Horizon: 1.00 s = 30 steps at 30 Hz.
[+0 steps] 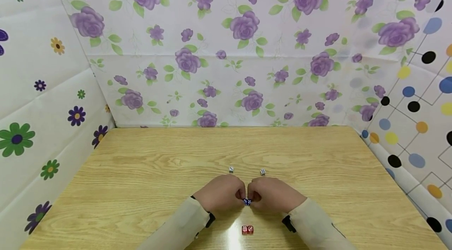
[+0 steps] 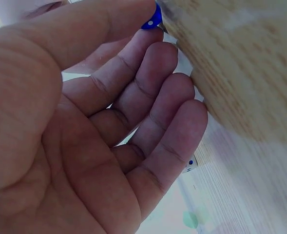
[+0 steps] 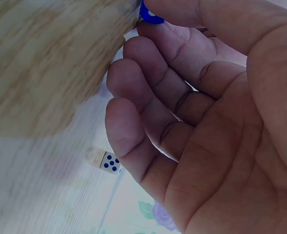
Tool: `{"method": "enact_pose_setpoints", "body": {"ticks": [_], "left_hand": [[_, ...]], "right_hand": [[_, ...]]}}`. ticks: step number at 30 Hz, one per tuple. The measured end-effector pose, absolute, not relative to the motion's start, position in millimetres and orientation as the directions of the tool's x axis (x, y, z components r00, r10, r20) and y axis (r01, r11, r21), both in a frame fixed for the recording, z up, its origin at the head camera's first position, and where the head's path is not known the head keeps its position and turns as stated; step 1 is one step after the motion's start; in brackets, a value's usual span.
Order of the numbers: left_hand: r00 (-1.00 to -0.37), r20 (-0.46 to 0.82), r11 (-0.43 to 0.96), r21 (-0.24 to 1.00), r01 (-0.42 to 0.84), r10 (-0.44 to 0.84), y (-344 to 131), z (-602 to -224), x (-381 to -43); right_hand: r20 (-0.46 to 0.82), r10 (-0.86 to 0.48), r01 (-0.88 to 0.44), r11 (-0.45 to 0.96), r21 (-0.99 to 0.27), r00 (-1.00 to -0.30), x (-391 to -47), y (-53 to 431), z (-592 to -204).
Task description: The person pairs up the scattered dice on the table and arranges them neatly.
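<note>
Two blue dice sit side by side on the wooden table (image 1: 169, 156), between the two hands. My left hand (image 1: 223, 194) pinches the left blue die (image 1: 245, 201) between thumb and forefinger; in the left wrist view a corner of that blue die (image 2: 152, 19) shows at the fingertips. From the other side, my right hand (image 1: 272, 195) pinches the right blue die (image 1: 249, 202), whose blue edge (image 3: 150, 14) peeks out at the thumb tip in the right wrist view. The other fingers of both hands curve loosely, their tips close to the tabletop.
Nearer the body lie two red dice (image 1: 247, 229) side by side. Beyond the hands are a white die (image 1: 231, 170) on the left and another white die (image 1: 263, 172) on the right. Floral cloth (image 1: 219, 53) hangs behind the table, with patterned cloths at both sides.
</note>
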<state>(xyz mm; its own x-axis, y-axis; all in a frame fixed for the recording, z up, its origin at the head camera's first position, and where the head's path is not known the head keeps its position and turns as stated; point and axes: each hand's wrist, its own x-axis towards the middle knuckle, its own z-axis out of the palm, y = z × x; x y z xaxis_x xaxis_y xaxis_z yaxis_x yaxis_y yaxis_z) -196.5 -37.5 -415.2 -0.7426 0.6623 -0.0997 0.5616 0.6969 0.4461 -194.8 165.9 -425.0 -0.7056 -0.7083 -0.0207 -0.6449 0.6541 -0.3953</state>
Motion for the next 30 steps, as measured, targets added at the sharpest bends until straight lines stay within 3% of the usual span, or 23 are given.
{"method": "enact_pose_setpoints", "body": {"ticks": [30], "left_hand": [[-0.736,-0.099,0.702,0.408,0.584,0.67,-36.4,-413.8,-195.2]], "right_hand": [[-0.032,-0.723,-0.65,0.638,-0.412,-0.69,-196.5,165.8,-426.1]]}}
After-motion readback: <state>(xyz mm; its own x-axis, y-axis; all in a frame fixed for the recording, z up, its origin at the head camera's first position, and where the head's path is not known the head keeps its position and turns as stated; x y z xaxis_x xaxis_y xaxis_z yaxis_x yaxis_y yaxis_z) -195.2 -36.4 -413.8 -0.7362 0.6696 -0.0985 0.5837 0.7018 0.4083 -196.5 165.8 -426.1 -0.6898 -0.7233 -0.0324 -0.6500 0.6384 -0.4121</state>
